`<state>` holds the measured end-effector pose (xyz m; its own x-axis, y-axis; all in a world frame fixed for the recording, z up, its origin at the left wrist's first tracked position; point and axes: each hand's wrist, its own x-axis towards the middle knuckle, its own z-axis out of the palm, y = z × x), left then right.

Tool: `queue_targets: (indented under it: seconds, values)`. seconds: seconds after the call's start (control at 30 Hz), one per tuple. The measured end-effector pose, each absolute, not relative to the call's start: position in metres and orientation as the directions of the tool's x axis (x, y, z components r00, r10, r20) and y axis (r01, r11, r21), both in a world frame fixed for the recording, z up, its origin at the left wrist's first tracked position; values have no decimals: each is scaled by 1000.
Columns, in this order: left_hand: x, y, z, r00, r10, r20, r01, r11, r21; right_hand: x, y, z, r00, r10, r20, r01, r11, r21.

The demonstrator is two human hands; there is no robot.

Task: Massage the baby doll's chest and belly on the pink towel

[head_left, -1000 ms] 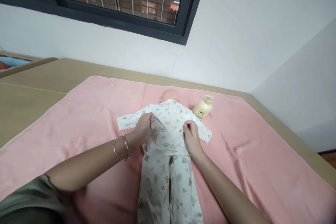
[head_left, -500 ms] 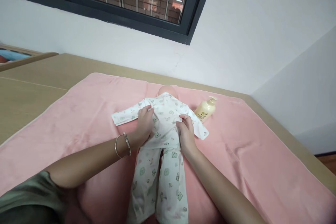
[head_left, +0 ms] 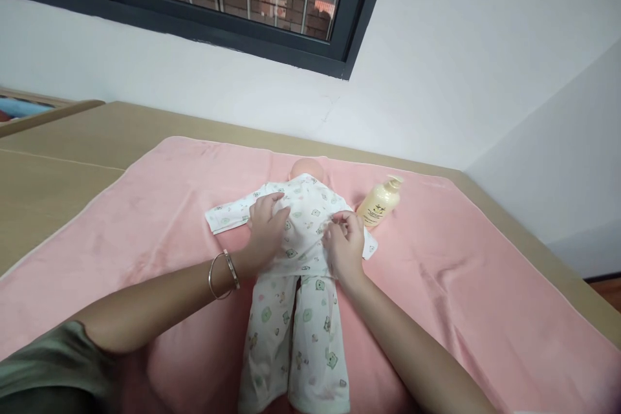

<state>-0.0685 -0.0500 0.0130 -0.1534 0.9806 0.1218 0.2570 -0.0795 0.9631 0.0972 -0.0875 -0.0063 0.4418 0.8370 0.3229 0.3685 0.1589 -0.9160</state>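
A doll lies on its back or front, I cannot tell which, with only its bald round head (head_left: 306,169) showing above the clothes. It wears a white printed long-sleeved top (head_left: 310,217) and matching trousers (head_left: 317,343). My left hand (head_left: 268,229) rests on the left side of the top, fingers spread and thumb apart. On the opposite side my right hand (head_left: 347,246) has its fingers curled in at the edge of the top, slightly blurred. My right hand partly covers the sleeve on that side.
A pale yellow pump bottle (head_left: 381,200) leans by the right sleeve. Beneath everything spreads a pink blanket (head_left: 436,259) with some creases, on a wooden surface (head_left: 72,136). A white wall (head_left: 412,77) with a dark-framed window (head_left: 315,55) rises behind.
My left hand's fingers have loosened and spread from the top. My right hand's fingers have curled further in and shifted slightly outward, covering more of the sleeve.
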Motion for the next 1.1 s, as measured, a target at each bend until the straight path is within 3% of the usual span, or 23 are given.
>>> queue_targets:
  seconds: [0.1,0.17,0.23,0.33,0.5,0.6,0.73,0.83,0.93,1.03,1.1]
  values:
    - [-63,-40,29,-179,952,248,209,-209,955,95,-69,14,327,817,475,503,275,-819]
    - [-57,-22,34,-193,932,306,104,-290,951,90,-53,28,80,840,537,655,362,-664]
    - [-51,-1,34,-195,923,333,-6,-341,940,81,-38,37,-137,853,504,772,411,-486]
    - [-46,23,24,-194,925,328,-72,-347,935,69,-25,39,-256,881,398,856,398,-330]
    - [-46,23,2,-124,930,346,-29,-352,936,75,-12,27,-266,917,297,866,363,-345]
    - [-49,13,-5,-102,920,378,67,-373,926,83,-13,24,-178,960,218,891,251,-378]
    - [-50,5,-13,-60,901,430,128,-420,899,69,-34,25,-37,985,167,956,84,-281]
    - [-51,5,-20,-67,880,470,93,-464,881,61,-43,27,-209,962,174,949,243,-201]
    - [-52,6,-23,-84,872,483,109,-474,874,73,-32,30,-316,937,148,908,344,-240]
    - [-52,7,-22,-96,890,445,123,-433,893,86,-20,32,-125,984,128,947,157,-281]
    - [-52,7,-20,-101,906,412,116,-400,909,81,-23,30,8,990,141,969,27,-244]
